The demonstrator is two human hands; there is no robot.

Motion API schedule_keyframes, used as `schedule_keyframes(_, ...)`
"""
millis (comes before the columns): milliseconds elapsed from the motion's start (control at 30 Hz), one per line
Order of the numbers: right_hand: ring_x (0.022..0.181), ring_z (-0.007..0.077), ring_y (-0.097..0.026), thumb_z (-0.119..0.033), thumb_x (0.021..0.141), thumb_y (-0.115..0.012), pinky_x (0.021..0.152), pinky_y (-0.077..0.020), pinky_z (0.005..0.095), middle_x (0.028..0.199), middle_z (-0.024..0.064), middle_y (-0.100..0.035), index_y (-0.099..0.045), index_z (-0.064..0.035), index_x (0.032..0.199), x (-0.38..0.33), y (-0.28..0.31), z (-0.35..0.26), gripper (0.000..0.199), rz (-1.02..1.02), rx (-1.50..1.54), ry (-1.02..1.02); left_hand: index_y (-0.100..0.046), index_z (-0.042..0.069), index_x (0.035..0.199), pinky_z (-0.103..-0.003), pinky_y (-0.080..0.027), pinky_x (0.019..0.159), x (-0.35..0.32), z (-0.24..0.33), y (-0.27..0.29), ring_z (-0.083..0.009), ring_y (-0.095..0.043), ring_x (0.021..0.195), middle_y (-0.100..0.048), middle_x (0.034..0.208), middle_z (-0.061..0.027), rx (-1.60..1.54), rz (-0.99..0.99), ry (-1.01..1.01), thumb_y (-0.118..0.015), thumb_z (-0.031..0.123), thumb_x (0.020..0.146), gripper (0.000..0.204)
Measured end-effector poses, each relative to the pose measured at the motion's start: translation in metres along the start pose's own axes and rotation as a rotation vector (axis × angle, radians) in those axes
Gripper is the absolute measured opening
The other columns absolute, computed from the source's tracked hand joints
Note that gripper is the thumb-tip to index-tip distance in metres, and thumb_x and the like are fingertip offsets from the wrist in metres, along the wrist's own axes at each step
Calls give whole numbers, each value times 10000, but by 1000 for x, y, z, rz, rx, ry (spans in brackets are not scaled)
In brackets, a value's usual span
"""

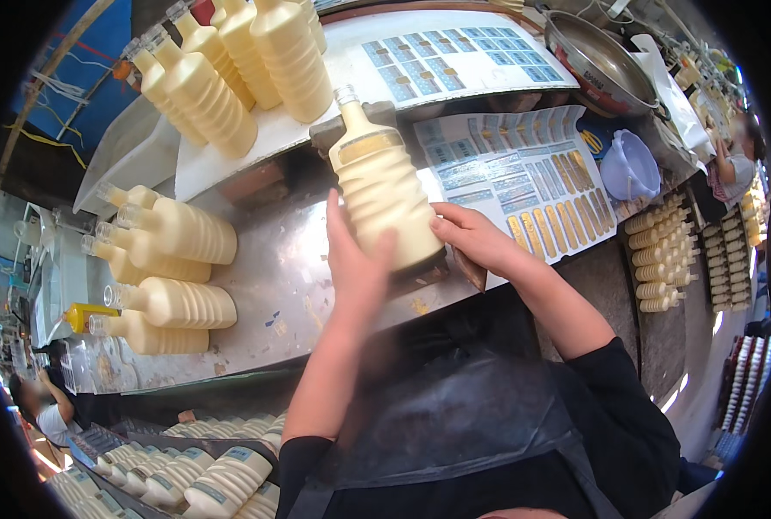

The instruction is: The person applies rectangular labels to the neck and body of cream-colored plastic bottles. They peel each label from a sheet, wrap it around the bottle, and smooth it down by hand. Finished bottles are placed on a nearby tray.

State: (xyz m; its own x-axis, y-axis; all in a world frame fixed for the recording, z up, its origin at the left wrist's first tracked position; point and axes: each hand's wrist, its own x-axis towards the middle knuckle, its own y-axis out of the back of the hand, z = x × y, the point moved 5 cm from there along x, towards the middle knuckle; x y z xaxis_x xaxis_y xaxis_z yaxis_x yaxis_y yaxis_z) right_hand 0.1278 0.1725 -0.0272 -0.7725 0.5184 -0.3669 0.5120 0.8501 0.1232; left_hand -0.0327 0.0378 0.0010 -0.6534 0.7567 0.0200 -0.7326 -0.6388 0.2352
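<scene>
Head view (only cam). I have one bottle centre, over the near edge of the metal worktable, tilted, neck pointing away, base twd. the body. Cream, ribbed, clear uncapped neck; goldish label at shoulder.

R hand: partly closed abt. the lower R flank, thumb on the side near base, other fingers mostly hidden; has hold of bottle. L hand: blurred, fingers fairly straight along L flank, thumb apart over lower front; whether it grips or just lies there, can't tell.

Handling (my est.): stiff-walled, prob. light if empty; fill can't be told. Smooth skin likely slippery, so take hold at the ribs, one hand per flank, low down. Neck looks like glass or clear plastic, unsure; treat as fragile, don't lever on it. Keep fingers off label face.

Nearby: label sheet just R of bottle, lilac bucket beyond; lying bottles L on worktable, more standing bottles upper L.
</scene>
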Motion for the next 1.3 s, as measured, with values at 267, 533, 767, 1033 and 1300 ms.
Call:
schedule_keyframes(267, 809, 208, -683, -402, 972, -654, 767, -544, 358, 903, 118, -715, -581, -52, 1403, 10, 16, -42, 560, -13, -339, 69, -282, 24, 1573, -386, -416, 1123, 65, 15, 1, -241, -517, 1321, -470, 1498, -160, -492, -19, 110, -415, 402, 1113, 609)
schedule_keyframes(533, 887, 64, -509, -312, 1066, -511, 782, -444, 231, 1009, -9, -565, -548, -43, 1428, 77, 35, -86, 452, -41, 80, 143, -290, 12, 1529, -383, -431, 1076, 72, 29, -4, -264, -544, 1267, -469, 1469, -213, -175, 99, 49, -432, 419, 1098, 609)
schedule_keyframes(767, 923, 69, -483, -319, 1089, -468, 828, -426, 246, 1004, -6, -560, -573, -50, 1367, 87, 32, -89, 401, -61, 17, 245, -348, 16, 1478, -377, -437, 1055, 80, 22, -8, -239, -565, 1189, -561, 1327, -193, -140, 97, 27, -416, 411, 1101, 550)
schedule_keyframes(1033, 825, 37, -519, -291, 1062, -574, 720, -445, 218, 918, -20, -605, -554, -50, 1391, 89, 35, -100, 409, -92, -42, 251, -395, 17, 1433, -338, -433, 1044, 84, 31, -8, -182, -520, 1204, -524, 1336, -160, -330, 51, 81, -392, 361, 1121, 464)
schedule_keyframes(1300, 914, 49, -580, -255, 1040, -630, 803, -492, 228, 1015, 14, -670, -587, -1, 1383, 98, 30, -97, 429, -91, 4, 271, -421, -5, 1376, -343, -429, 1047, 89, 26, -8, -183, -508, 1190, -509, 1296, -141, -282, 95, 100, -567, 243, 1076, 416)
